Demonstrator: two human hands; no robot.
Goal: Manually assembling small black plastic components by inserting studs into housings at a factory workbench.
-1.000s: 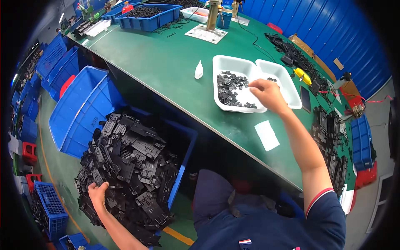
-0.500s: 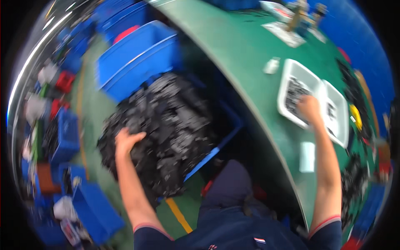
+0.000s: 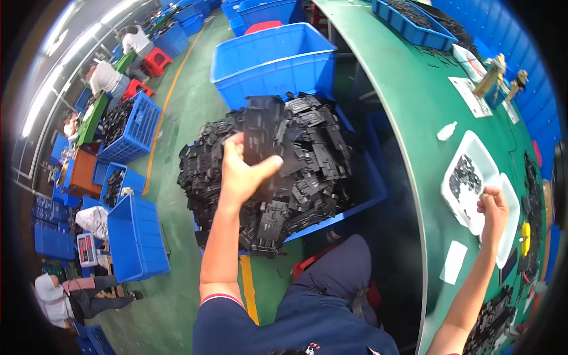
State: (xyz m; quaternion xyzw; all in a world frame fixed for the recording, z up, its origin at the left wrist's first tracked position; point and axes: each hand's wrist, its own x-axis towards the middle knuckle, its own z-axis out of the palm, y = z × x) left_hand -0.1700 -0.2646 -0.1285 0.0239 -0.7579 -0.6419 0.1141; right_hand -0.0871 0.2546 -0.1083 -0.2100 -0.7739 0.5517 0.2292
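Note:
Over a heaped pile of black plastic parts (image 3: 316,142), my left hand (image 3: 241,180) grips one black plastic part (image 3: 262,127), thumb on one side and fingers on the other. The part is blurred by motion and stands above the heap. On the green bench my right hand (image 3: 494,210) is at the edge of a white tray (image 3: 484,161) holding small dark pieces (image 3: 464,177). Its fingertips are pinched together; whatever lies between them is too small to make out. A second white tray (image 3: 513,228) stands against the first, partly hidden by this hand.
A large blue bin (image 3: 266,74) stands beyond the heap. The green bench (image 3: 393,71) carries a small white bottle (image 3: 448,131), a white card (image 3: 454,262), a yellow-handled tool (image 3: 525,238) and a wooden-posted fixture (image 3: 491,74). Other people sit at the left, near blue crates (image 3: 135,127).
My left hand has lifted a black part up from the heap. My right hand has drawn back from among the small pieces to the tray's near edge. The view has shifted.

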